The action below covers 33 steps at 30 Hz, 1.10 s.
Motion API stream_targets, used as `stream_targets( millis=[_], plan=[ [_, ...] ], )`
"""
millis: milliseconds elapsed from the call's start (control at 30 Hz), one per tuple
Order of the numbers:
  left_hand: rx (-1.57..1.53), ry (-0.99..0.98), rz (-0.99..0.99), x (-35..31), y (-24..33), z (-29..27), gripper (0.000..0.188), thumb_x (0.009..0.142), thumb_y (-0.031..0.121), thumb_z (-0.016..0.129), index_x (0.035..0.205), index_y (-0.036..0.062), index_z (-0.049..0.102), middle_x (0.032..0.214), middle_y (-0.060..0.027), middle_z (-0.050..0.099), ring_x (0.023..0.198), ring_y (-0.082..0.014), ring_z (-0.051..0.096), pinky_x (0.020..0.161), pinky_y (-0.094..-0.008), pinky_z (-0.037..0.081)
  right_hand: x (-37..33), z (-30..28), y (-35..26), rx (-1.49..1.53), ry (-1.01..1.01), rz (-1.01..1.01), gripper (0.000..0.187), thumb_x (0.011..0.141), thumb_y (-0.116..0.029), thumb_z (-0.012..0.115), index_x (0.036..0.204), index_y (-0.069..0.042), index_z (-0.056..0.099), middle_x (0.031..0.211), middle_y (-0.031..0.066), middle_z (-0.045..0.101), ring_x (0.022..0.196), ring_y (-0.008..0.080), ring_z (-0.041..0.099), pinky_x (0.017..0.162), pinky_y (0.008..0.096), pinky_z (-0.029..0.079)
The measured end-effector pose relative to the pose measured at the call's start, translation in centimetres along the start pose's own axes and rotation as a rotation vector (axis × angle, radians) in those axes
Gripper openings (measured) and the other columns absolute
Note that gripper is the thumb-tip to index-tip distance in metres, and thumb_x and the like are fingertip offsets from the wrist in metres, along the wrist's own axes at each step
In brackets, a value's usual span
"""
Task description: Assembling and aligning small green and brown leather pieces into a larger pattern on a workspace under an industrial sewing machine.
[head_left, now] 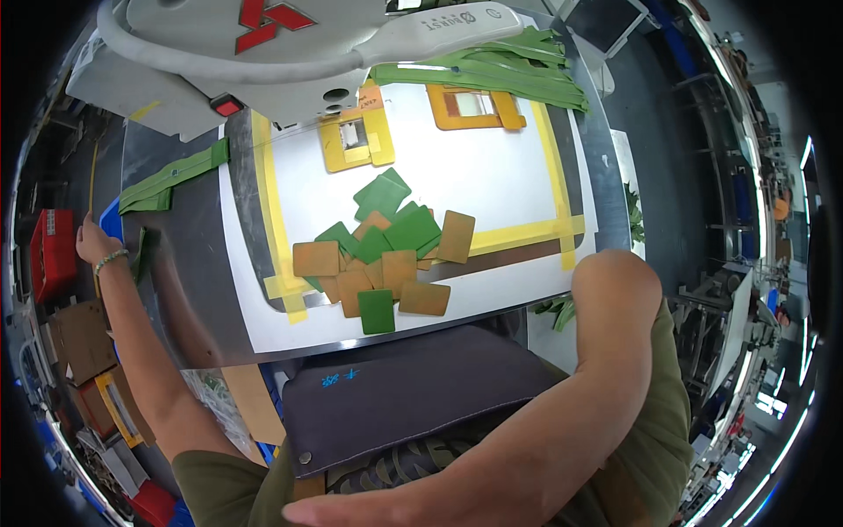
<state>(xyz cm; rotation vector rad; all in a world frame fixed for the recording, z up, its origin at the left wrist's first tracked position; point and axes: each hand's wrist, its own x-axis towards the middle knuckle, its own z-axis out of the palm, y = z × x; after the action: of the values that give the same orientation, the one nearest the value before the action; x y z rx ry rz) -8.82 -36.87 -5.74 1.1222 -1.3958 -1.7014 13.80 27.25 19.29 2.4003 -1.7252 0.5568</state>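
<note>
My left hand (95, 241), with a beaded bracelet at its wrist, reaches past the table's left edge beside a blue container (111, 218). Its fingers look loosely stretched, and I see nothing in them. Close by its wrist hangs a green fabric strip (140, 253). My right arm is bent across my lap, so my right hand (329, 511) lies at the lower edge, mostly cut off, its grip hidden. On the white work surface (483, 184) green rectangular pieces (413, 228) and tan rectangular pieces (425, 299) lie in a loose, overlapping pile.
A grey machine head (263, 44) overhangs the back of the table. Under it lie a yellow template (335, 156) and an orange template (444, 111). Green zipper strips (500, 70) are heaped at the back right; another green strip (180, 174) lies left. A red bin (54, 250) stands beyond my left hand.
</note>
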Motion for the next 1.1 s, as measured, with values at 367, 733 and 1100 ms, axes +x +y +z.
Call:
stream_targets(
  millis=[367,733,1100],
  plan=[
    [0.646,-1.443,1.123,-42.8,2.2,-0.1,0.104,0.083,0.057,0.084,0.161,0.0054,0.039,0.168,-0.023,0.036,0.156,-0.0411,0.035,0.125,-0.0527,0.031,-10.1,2.8,2.4,0.299,0.024,0.683,0.064,0.098,-0.049,0.07,0.153,-0.021,0.057,0.163,0.0211,0.045,0.153,0.0409,0.04,0.123,0.0603,0.034],
    [0.669,-1.567,1.181,-47.2,-3.3,3.8,0.128,0.072,0.046,0.093,0.167,-0.0007,0.02,0.172,-0.0262,0.025,0.157,-0.0467,0.03,0.126,-0.0534,0.029,-14.8,12.5,7.4,0.135,0.258,0.945,0.086,0.093,-0.032,0.081,0.163,-0.006,0.038,0.166,0.0252,0.036,0.149,0.0462,0.044,0.122,0.0499,0.041],
    [0.542,-1.468,1.059,-45.2,-1.7,4.3,0.115,0.076,0.034,0.094,0.165,0.0012,0.03,0.163,-0.0196,0.045,0.151,-0.0397,0.041,0.124,-0.0505,0.034,-16.2,7.5,8.8,-0.029,0.397,0.888,0.043,0.086,-0.024,0.086,0.121,-0.005,0.073,0.116,0.0076,0.075,0.099,0.0288,0.071,0.087,0.039,0.057]
  ],
)
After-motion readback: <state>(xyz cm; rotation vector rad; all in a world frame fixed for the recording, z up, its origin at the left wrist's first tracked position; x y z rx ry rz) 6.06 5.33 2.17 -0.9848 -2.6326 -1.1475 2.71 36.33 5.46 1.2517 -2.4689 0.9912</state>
